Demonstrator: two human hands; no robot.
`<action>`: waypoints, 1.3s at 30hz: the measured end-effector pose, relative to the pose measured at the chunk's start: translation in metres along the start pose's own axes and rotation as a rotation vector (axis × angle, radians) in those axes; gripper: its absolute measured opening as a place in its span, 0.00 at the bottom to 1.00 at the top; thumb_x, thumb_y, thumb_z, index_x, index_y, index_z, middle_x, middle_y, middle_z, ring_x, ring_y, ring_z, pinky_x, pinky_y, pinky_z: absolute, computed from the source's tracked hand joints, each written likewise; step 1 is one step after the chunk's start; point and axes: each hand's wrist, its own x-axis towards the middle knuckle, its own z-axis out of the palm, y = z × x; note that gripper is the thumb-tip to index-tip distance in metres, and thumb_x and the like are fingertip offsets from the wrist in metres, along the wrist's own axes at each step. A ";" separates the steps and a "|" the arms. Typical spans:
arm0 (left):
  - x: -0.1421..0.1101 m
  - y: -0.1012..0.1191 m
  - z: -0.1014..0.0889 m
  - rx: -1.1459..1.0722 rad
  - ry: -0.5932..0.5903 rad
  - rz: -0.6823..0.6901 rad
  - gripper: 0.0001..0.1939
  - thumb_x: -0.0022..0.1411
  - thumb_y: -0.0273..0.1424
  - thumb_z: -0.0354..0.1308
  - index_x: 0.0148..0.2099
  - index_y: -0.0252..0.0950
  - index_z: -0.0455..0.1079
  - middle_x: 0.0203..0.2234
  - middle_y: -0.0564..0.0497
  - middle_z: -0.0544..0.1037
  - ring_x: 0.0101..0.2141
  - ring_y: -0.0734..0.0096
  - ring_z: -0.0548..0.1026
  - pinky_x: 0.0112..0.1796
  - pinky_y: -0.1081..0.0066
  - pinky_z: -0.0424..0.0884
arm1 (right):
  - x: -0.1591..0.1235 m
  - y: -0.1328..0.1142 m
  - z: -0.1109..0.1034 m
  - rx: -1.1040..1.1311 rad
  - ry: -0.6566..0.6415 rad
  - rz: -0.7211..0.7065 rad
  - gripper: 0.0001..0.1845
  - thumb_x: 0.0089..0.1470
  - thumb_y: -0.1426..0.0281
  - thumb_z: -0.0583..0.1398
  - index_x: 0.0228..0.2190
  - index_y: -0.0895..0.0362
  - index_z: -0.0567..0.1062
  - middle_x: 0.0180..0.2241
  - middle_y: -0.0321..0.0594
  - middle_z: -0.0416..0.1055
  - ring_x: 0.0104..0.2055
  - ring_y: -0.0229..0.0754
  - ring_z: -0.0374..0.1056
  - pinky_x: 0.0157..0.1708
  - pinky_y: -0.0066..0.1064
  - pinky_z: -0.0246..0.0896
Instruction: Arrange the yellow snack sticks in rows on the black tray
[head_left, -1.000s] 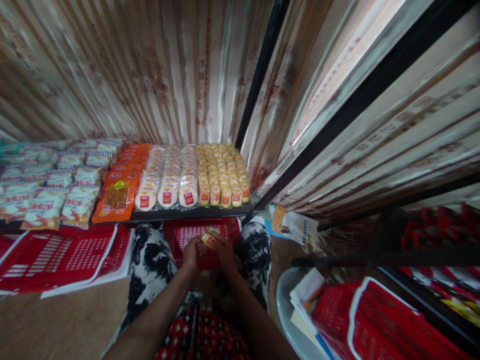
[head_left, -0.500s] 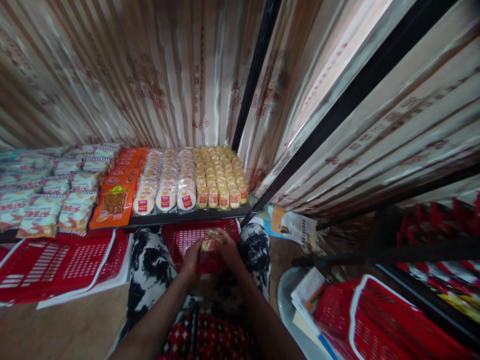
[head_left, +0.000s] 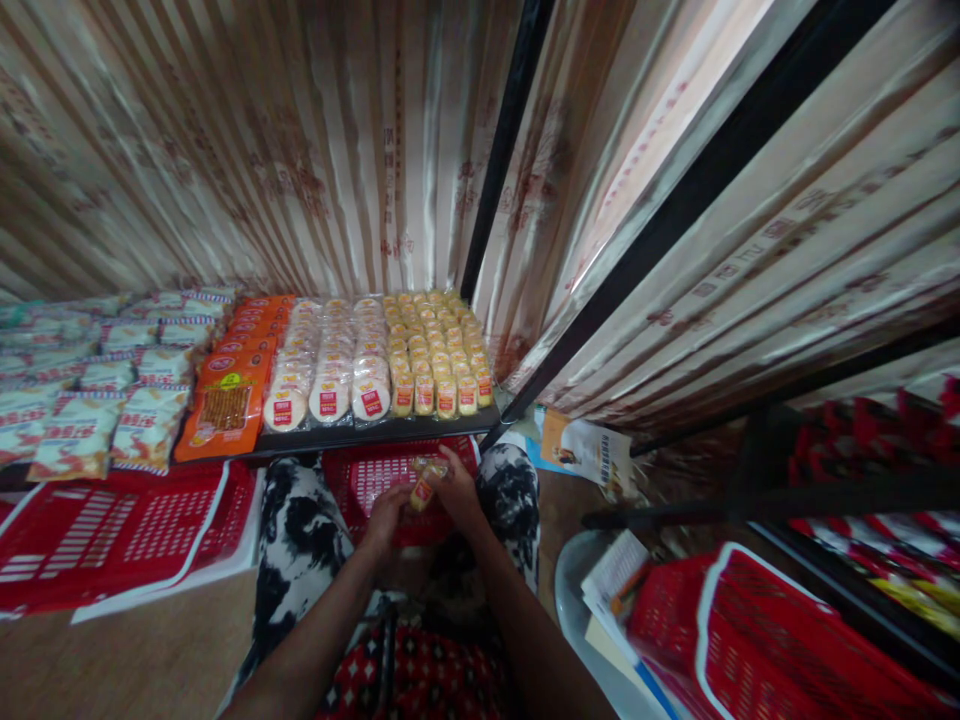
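Low between my knees, my right hand [head_left: 455,492] is closed on a small yellow wrapped snack cake [head_left: 421,492] with a red label. Another clear-wrapped piece [head_left: 429,465] shows just above it, partly covered by my fingers. My left hand [head_left: 388,512] is at the left side of the labelled cake, its fingers curled in against it. Beneath both hands is a red plastic basket [head_left: 346,478]; what lies inside is mostly hidden. Just ahead, rows of similar yellow snack cakes [head_left: 446,398] stand at the right end of the black shelf [head_left: 360,436].
Round white packets [head_left: 328,398], orange bags [head_left: 225,395] and pale snack bags [head_left: 79,425] line the shelf leftward. A red basket [head_left: 142,530] sits below left, another [head_left: 780,630] at right. A black post [head_left: 570,345] slants close by. A grey tub [head_left: 574,590] holds papers.
The labelled cake has turned from lying sideways to a steep tilt between my hands. My right fingers have shifted slightly upward; the shelf goods look unchanged.
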 end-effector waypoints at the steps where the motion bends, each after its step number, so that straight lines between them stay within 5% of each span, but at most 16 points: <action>1: 0.000 0.000 0.000 -0.005 -0.006 0.003 0.14 0.43 0.36 0.57 0.32 0.36 0.75 0.29 0.48 0.78 0.27 0.69 0.72 0.28 0.71 0.65 | 0.000 0.000 0.000 0.004 -0.007 -0.003 0.33 0.41 0.67 0.61 0.51 0.57 0.63 0.35 0.38 0.74 0.35 0.41 0.71 0.37 0.34 0.67; 8: 0.000 -0.005 0.003 -0.115 -0.123 -0.005 0.20 0.40 0.43 0.63 0.32 0.34 0.74 0.29 0.47 0.78 0.30 0.68 0.73 0.34 0.69 0.66 | -0.004 -0.011 0.005 0.024 -0.008 0.008 0.31 0.40 0.67 0.62 0.49 0.54 0.66 0.33 0.37 0.75 0.34 0.41 0.72 0.36 0.34 0.68; 21: 0.001 -0.001 0.009 -0.346 -0.103 0.027 0.22 0.38 0.40 0.67 0.36 0.33 0.73 0.36 0.46 0.78 0.37 0.66 0.75 0.41 0.67 0.69 | -0.026 -0.024 0.007 0.003 -0.001 -0.039 0.18 0.45 0.63 0.59 0.40 0.55 0.71 0.37 0.42 0.76 0.40 0.45 0.72 0.41 0.39 0.68; 33: 0.006 0.000 0.008 -0.198 -0.028 0.102 0.24 0.40 0.42 0.65 0.39 0.33 0.72 0.37 0.44 0.77 0.37 0.64 0.75 0.40 0.66 0.69 | -0.034 -0.034 0.004 -0.146 0.056 -0.132 0.15 0.47 0.65 0.57 0.39 0.54 0.72 0.37 0.40 0.75 0.39 0.44 0.72 0.42 0.37 0.68; 39: 0.004 0.011 0.012 -0.135 0.027 0.180 0.23 0.42 0.43 0.64 0.40 0.34 0.72 0.39 0.45 0.77 0.38 0.63 0.74 0.41 0.65 0.69 | -0.037 -0.054 0.006 -0.132 0.096 -0.129 0.13 0.47 0.66 0.57 0.38 0.54 0.69 0.33 0.37 0.74 0.31 0.41 0.71 0.31 0.32 0.70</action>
